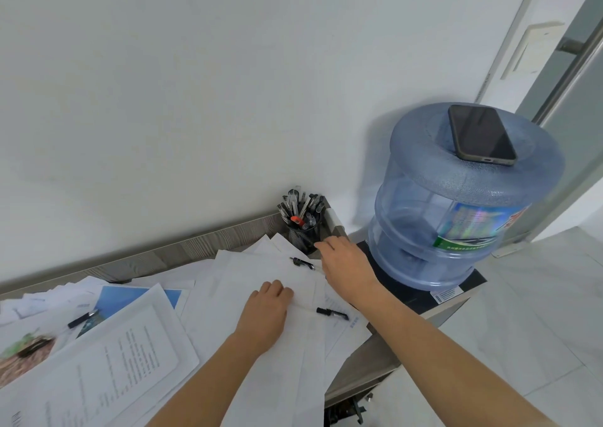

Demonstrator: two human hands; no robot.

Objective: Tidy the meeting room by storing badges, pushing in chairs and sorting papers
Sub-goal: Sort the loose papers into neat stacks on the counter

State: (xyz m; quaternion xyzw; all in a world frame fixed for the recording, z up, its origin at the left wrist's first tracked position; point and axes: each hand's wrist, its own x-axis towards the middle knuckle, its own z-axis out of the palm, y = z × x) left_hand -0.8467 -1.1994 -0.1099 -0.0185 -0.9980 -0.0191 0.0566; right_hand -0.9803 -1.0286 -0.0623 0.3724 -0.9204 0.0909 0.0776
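Paper-sorting step: our left hand [267, 312], fingers bent so its grip is unclear, presses the loose papers [248, 273] beneath both hands, while our right hand [342, 263], flat and empty, touches the pen holder [303, 235]; next, we judge, lift the black pen [332, 313] between our hands.

Nothing to read out here: the printed sheet [130, 354] on the desk [202, 247] carries lines of type, all too blurred. The label [473, 227] on the water bottle [424, 198] shows colourful print and a green band of tiny characters, also illegible.
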